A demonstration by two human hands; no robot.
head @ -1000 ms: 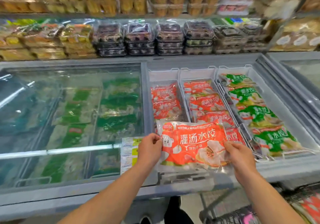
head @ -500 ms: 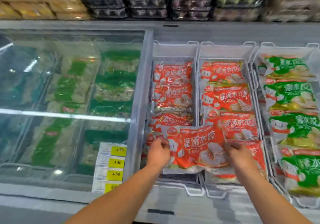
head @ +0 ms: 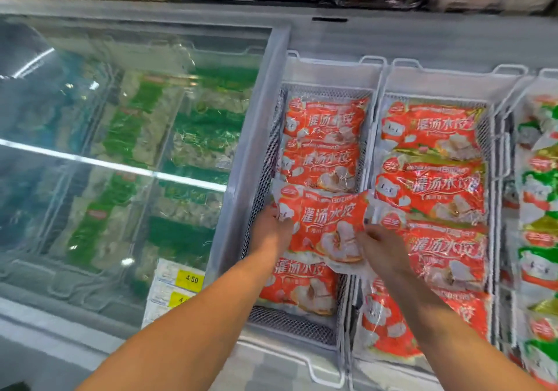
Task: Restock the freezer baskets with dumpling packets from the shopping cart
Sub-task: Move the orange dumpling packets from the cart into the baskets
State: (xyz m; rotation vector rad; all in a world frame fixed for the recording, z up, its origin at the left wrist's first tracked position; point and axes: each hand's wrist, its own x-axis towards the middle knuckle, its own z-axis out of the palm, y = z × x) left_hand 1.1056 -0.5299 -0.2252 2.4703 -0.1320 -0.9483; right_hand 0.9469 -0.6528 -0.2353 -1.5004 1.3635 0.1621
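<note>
Fingers of your left hand (head: 271, 233) pinch the 9 o'clock edge of an orange dumpling packet (head: 329, 224), while your right hand (head: 382, 245) grips its 3 o'clock edge, fingers curled over the wrapper. You hold the packet low over the leftmost wire basket (head: 329, 72), its right corner overlapping the rim toward the middle basket (head: 453, 84). Two orange packets lie at 12 o'clock from it in the same basket, another at 6 o'clock beneath it. Green packets (head: 540, 258) fill the basket at 3 o'clock. Yellow price tags (head: 190, 279) sit at 8 o'clock on the closed glass lid (head: 120, 119).
</note>
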